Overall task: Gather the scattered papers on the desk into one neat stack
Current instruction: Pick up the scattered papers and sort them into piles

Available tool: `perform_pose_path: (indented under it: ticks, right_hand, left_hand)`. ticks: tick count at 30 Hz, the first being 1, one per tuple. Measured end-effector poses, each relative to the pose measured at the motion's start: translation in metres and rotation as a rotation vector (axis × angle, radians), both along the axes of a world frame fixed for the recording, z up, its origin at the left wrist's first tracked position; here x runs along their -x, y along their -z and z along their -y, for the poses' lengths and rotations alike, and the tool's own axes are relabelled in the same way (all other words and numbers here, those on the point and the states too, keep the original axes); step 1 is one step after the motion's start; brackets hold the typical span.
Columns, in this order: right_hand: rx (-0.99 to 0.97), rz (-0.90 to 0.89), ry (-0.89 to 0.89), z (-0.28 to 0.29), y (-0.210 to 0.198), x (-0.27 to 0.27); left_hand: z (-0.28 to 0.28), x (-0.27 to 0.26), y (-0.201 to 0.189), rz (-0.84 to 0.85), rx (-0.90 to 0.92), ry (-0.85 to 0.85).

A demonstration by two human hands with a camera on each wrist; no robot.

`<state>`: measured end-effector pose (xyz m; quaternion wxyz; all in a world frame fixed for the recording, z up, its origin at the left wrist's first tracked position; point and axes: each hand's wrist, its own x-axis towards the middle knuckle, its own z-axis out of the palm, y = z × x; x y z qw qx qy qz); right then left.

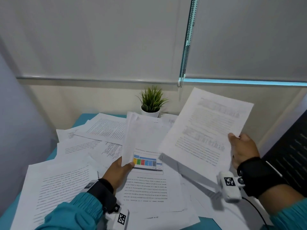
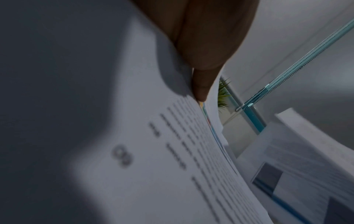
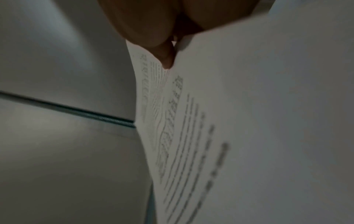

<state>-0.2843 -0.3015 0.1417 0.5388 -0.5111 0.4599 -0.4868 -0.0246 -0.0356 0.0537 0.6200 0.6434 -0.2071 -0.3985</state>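
1. The right hand [image 1: 243, 149] is pinching a lifted printed sheet [image 1: 207, 128] by its edge, thumb on top, above the desk's [image 1: 79, 120] right side.
2. The left hand [image 1: 118, 171] is gripping a small sheaf of pages [image 1: 141, 136] by its near end, raised over the desk's middle.
3. Scattered papers [image 1: 63, 185] are lying overlapped across the desk, reaching its near edge.
4. A potted plant [image 1: 152, 101] is standing at the far edge.
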Motion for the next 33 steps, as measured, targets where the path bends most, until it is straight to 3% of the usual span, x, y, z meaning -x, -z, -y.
perform_pose_path:
  ticks: [5,9,12,15,18,25,31,33]
  right_hand:
    - [0.111,0.181,0.056,-0.007,-0.052,0.009]
    - [0.125,0.249,0.011,0.002,-0.063,0.010]
    - [0.155,-0.057,-0.029,-0.010,-0.044,-0.003]
    - [0.169,-0.294,-0.153,-0.027,0.001,-0.018]
    - [0.118,-0.435,-0.232,-0.033,0.042,-0.025]
    - [-0.148,-0.353,-0.311,-0.050,0.079,-0.044]
    - [-0.183,-0.207,-0.388,-0.069,0.079,-0.054]
    - [-0.121,-0.309,-0.502,-0.066,0.071,-0.051]
  left_hand:
    - [0.001,-0.004,0.009,-0.016,-0.038,0.005]
    - [0.002,-0.005,0.009,-0.048,-0.027,0.018]
    - [0.002,-0.004,0.007,-0.068,-0.002,0.051]
    - [0.003,0.000,0.001,-0.040,0.005,0.079]
    - [0.005,0.007,-0.006,-0.024,0.007,0.114]
    - [0.012,0.023,-0.006,0.050,0.006,0.108]
    - [0.017,0.025,-0.002,0.023,0.047,0.123]
    - [0.016,0.018,0.004,0.038,0.075,0.092]
